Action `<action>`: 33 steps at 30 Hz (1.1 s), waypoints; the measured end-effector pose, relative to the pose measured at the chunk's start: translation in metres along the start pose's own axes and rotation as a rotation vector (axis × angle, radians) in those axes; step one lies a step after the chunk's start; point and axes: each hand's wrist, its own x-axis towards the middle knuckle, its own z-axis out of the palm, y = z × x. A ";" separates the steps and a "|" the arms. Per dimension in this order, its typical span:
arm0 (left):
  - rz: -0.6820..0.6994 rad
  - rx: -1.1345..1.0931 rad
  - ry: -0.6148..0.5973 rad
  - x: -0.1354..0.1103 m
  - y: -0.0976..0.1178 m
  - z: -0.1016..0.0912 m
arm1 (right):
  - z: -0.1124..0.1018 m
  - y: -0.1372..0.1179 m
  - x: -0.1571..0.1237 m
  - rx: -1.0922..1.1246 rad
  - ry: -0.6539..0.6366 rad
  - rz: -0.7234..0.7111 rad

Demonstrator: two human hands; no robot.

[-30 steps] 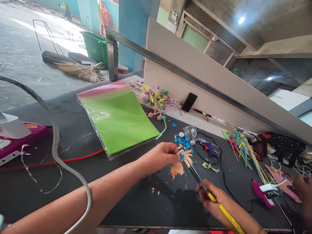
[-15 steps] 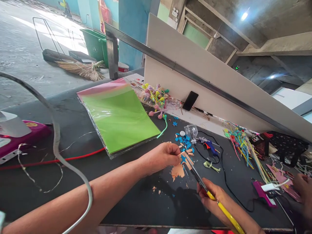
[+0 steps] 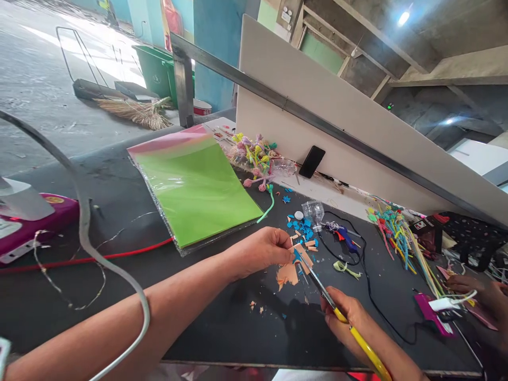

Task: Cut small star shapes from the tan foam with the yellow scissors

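Note:
Between thumb and fingers, my left hand [image 3: 273, 246] pinches a small piece of peach paper [image 3: 305, 259] with a blue patch by its edge. My right hand [image 3: 343, 312] is wrapped round yellow-handled scissors [image 3: 323, 290], whose blades lie at the paper. Below the held piece, a torn peach scrap [image 3: 287, 275] rests on the dark table [image 3: 246, 328]. Small blue paper pieces [image 3: 304, 228] and a white round cap [image 3: 298, 215] lie just beyond my left hand, beside a cut clear plastic bottle top [image 3: 313, 211].
Green sheets in a plastic sleeve [image 3: 214, 196] lie left. A blue glue gun [image 3: 346, 239] with a black cord is to the right, near colourful pipe cleaners [image 3: 400, 238] and a purple power strip [image 3: 434, 315]. A phone [image 3: 312, 161] leans on the partition. Another person's hand [image 3: 472, 288] is far right.
The scissor blades have shifted slightly at the paper, and the held piece has turned a little. The other person's hand has moved left over the pink sheet. The view has shifted slightly.

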 end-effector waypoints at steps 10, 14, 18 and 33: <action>0.005 -0.045 0.004 0.001 -0.002 0.000 | 0.004 0.003 0.001 -0.031 0.059 -0.017; 0.015 -0.063 -0.004 0.001 -0.004 -0.001 | 0.010 0.013 0.004 -0.105 0.097 -0.034; 0.003 -0.070 -0.009 0.001 -0.004 -0.001 | 0.014 0.021 0.007 -0.165 0.169 -0.067; 0.001 -0.059 -0.017 0.000 -0.002 0.005 | 0.018 0.033 0.009 -0.242 0.198 -0.055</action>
